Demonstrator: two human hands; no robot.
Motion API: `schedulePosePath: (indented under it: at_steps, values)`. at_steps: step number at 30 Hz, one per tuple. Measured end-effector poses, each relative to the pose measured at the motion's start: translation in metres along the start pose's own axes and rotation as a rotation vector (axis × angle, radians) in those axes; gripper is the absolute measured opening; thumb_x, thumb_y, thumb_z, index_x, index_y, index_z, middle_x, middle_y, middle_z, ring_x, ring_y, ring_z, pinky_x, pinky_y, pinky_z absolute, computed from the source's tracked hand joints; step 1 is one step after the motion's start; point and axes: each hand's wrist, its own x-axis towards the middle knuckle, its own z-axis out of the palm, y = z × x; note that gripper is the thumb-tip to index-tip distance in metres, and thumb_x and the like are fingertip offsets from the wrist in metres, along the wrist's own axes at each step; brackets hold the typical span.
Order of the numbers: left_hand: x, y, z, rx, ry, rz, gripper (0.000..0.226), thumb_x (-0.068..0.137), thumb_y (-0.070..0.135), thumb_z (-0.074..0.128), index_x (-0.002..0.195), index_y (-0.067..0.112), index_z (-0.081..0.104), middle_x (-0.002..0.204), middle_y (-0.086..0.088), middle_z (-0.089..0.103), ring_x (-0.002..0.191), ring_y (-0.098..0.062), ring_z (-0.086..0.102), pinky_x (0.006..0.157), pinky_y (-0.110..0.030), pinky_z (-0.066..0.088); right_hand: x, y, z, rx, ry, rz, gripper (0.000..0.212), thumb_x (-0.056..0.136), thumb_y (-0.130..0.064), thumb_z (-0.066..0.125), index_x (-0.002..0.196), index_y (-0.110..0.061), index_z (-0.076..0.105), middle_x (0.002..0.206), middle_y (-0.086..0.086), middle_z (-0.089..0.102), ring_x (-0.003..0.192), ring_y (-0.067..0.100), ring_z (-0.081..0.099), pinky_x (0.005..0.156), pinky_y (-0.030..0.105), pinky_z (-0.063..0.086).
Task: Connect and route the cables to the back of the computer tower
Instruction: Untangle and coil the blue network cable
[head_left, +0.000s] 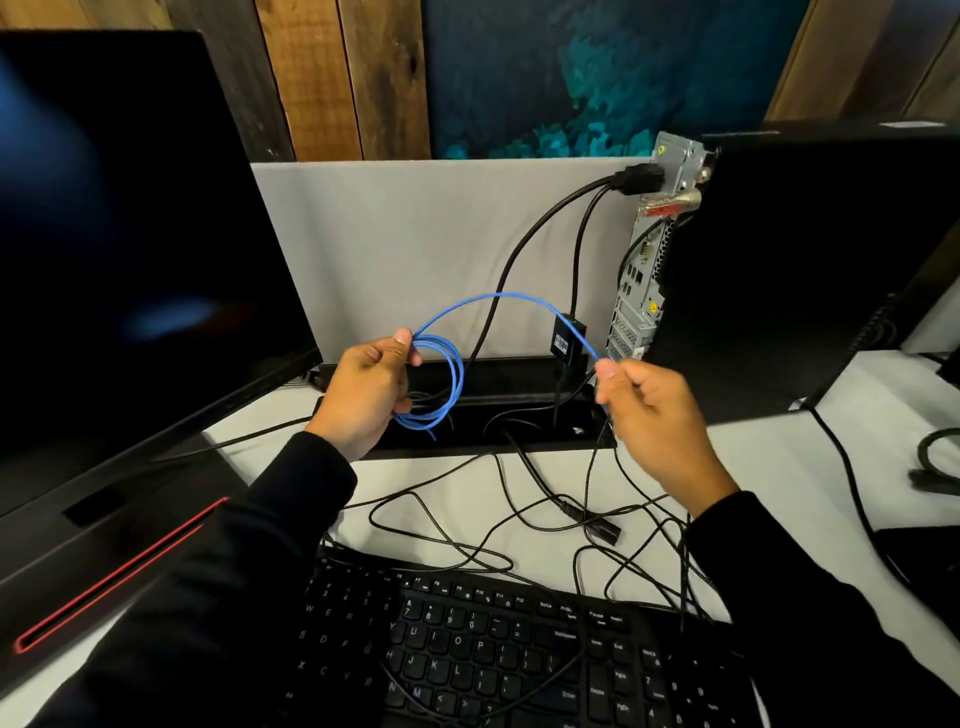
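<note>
A thin blue network cable (498, 297) arches between my two hands above the desk. My left hand (363, 392) grips the coiled part of it, whose loops hang down beside my palm. My right hand (649, 410) pinches the cable's other end close to the tower's rear panel (641, 280); the plug itself is hidden by my fingers. The black computer tower (810, 270) stands at the right, its metal back facing left. Two black cables (550, 223) run from a plug (639, 179) near the top of that panel. A small black adapter box (567, 343) hangs on one.
A dark monitor (130, 234) fills the left. A black keyboard (509, 649) lies at the front edge. Several loose black cables (493, 519) tangle on the white desk (441, 493), running into an open cable tray (493, 410). A grey partition (415, 234) stands behind.
</note>
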Motion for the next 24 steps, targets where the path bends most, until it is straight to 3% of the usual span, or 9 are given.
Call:
schedulePosePath:
  at_steps: [3,6,9,13,15,19,22,24]
  values:
    - [0.001,0.001,0.003,-0.023,-0.014,-0.018,0.040,0.109,0.035,0.043,0.079,0.012,0.053,0.056,0.007,0.021,0.049,-0.010,0.018,0.044,-0.021,0.027,-0.001,-0.015,0.019,0.095,-0.109,-0.006,0.042,0.099,-0.052,0.047,0.076,-0.020,0.060,0.055,-0.010,0.036,0.050,0.012,0.032,0.055,0.032,0.028]
    - [-0.001,0.001,0.004,-0.040,-0.044,-0.035,0.036,0.109,0.033,0.044,0.080,0.014,0.050,0.060,0.005,0.022,0.049,-0.010,0.020,0.044,-0.022,0.027,-0.002,-0.027,0.029,0.262,-0.192,0.080,0.033,0.108,-0.031,0.044,0.087,-0.012,0.061,0.059,0.000,0.032,0.050,0.014,0.029,0.052,0.031,0.025]
    - [-0.005,0.000,0.007,-0.026,-0.057,-0.032,0.035,0.110,0.031,0.043,0.078,0.017,0.045,0.061,0.005,0.023,0.049,-0.010,0.021,0.044,-0.022,0.027,-0.006,-0.039,0.040,0.344,-0.303,0.102,0.028,0.110,-0.014,0.040,0.095,-0.008,0.063,0.063,0.004,0.047,0.058,0.023,0.046,0.056,0.034,0.040]
    - [-0.007,-0.001,0.015,0.006,-0.075,-0.010,0.035,0.110,0.029,0.043,0.076,0.020,0.042,0.062,0.005,0.023,0.050,-0.010,0.020,0.045,-0.023,0.025,-0.007,-0.057,0.055,0.369,-0.379,0.047,0.027,0.109,-0.009,0.041,0.096,-0.009,0.064,0.082,0.004,0.060,0.075,0.027,0.058,0.079,0.040,0.054]
    - [-0.008,0.000,0.018,0.022,-0.090,-0.005,0.034,0.110,0.029,0.043,0.076,0.020,0.041,0.062,0.005,0.024,0.050,-0.010,0.020,0.045,-0.023,0.025,-0.004,-0.063,0.060,0.307,-0.360,-0.001,0.026,0.109,-0.012,0.043,0.097,-0.009,0.066,0.086,0.001,0.062,0.080,0.016,0.059,0.081,0.036,0.053]
    - [-0.010,0.002,0.015,0.018,-0.138,-0.011,0.033,0.110,0.027,0.043,0.078,0.017,0.045,0.061,0.006,0.023,0.049,-0.009,0.021,0.043,-0.022,0.025,0.008,-0.063,0.059,0.174,-0.198,-0.067,0.024,0.108,-0.015,0.048,0.100,-0.006,0.069,0.082,0.001,0.062,0.068,0.005,0.054,0.067,0.023,0.046]
    - [-0.013,0.008,0.006,-0.104,-0.201,-0.061,0.035,0.108,0.029,0.044,0.077,0.014,0.050,0.059,0.006,0.024,0.047,-0.007,0.019,0.042,-0.020,0.021,0.022,-0.051,0.051,0.112,-0.024,-0.010,0.021,0.107,-0.016,0.050,0.101,-0.011,0.070,0.079,0.004,0.061,0.060,0.006,0.057,0.061,0.032,0.050]
    - [-0.015,0.011,0.003,-0.215,-0.246,-0.096,0.035,0.105,0.031,0.047,0.075,0.015,0.053,0.058,0.006,0.025,0.045,-0.005,0.018,0.042,-0.019,0.017,0.027,-0.042,0.049,0.131,-0.009,0.083,0.019,0.107,-0.012,0.047,0.103,-0.009,0.066,0.083,0.008,0.064,0.061,0.012,0.063,0.059,0.032,0.055]
